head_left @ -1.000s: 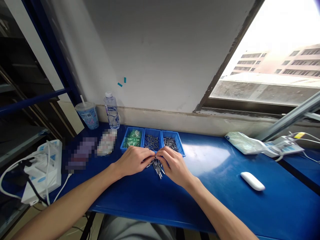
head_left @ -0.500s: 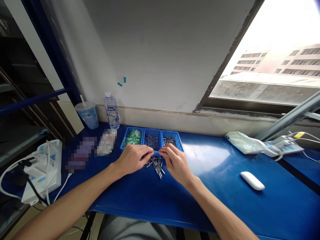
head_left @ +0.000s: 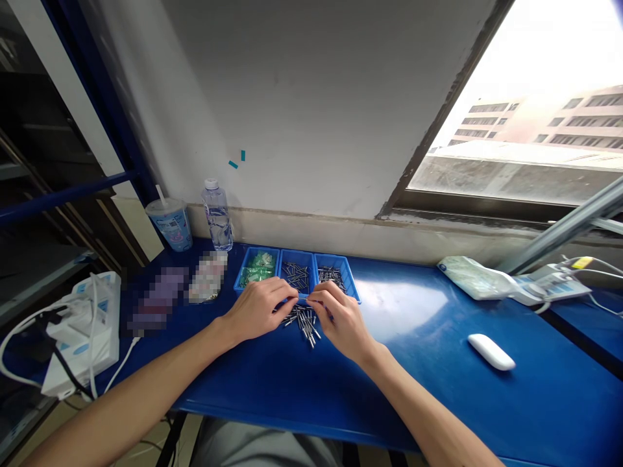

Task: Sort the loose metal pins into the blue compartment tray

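My left hand point(head_left: 260, 308) and my right hand point(head_left: 343, 318) meet fingertip to fingertip at the front edge of three blue bins. Each has thumb and forefinger pinched together; whatever sits between them is too small to make out. Just below the fingertips lies a loose pile of thin metal pins with thicker bright ends, like blind rivets point(head_left: 306, 327). The left bin point(head_left: 242, 269) holds green packets point(head_left: 257, 266), partly behind my left hand. Similar metal pieces fill the middle bin point(head_left: 296, 255) and the right bin point(head_left: 348, 272).
A water bottle point(head_left: 218, 217) and a lidded cup point(head_left: 170, 224) stand at the back left. Power strips lie at the left point(head_left: 95, 324) and far right point(head_left: 555, 283). A white oblong object point(head_left: 491, 352) and a plastic packet point(head_left: 477, 277) rest on the right of the blue table point(head_left: 389, 402).
The fingertips of my right hand have shifted slightly left, closer to those of my left hand. My left hand has barely moved; the bins and pile stay put.
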`<state>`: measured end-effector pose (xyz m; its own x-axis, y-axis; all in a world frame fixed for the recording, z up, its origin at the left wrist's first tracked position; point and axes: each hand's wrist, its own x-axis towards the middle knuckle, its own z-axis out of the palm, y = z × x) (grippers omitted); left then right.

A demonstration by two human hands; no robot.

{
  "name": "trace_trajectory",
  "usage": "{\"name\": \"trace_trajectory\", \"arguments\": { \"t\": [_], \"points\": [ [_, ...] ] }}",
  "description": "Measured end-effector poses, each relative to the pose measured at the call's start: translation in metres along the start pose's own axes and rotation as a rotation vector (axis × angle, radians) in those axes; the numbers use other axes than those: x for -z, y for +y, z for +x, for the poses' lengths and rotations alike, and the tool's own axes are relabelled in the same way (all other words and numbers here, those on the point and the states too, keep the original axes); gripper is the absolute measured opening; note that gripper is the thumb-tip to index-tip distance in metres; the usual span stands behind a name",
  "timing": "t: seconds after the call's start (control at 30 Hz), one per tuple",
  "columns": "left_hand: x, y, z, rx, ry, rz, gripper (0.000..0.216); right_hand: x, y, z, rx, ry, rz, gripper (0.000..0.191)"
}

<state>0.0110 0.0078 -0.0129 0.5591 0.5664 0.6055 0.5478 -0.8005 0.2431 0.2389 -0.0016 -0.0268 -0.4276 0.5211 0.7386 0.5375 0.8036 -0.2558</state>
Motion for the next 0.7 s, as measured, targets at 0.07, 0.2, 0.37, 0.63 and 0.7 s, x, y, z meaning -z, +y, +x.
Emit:
{"name": "trace_trajectory", "arguments": {
  "t": [0.07, 0.2, 0.37, 0.63, 0.7],
  "points": [
    [-0.0007, -0.0001, -0.0003, -0.005, -0.016, -0.003, 0.018, -0.0001, -0.0009, 0.0002, -0.002, -0.022, 0.004, 0.022],
    [-0.0023, 0.0004, -0.0009, -0.006, -0.025, -0.009, 0.016, -0.0012, -0.0018, 0.0, -0.006, -0.049, 0.021, 0.021],
    [-0.0036, 0.0006, -0.0015, -0.018, -0.029, -0.012, 0.015, -0.0027, -0.001, -0.0007, -0.024, -0.082, 0.028, 0.02],
    [-0.0049, 0.0006, -0.0033, -0.034, -0.039, -0.006, 0.015, -0.0031, 0.0004, -0.0014, -0.023, -0.168, 0.028, 0.026],
    [-0.0053, 0.0011, -0.0034, -0.035, -0.039, -0.008, 0.015, -0.0033, 0.0004, -0.0016, -0.026, -0.19, 0.019, 0.028]
  ]
}}
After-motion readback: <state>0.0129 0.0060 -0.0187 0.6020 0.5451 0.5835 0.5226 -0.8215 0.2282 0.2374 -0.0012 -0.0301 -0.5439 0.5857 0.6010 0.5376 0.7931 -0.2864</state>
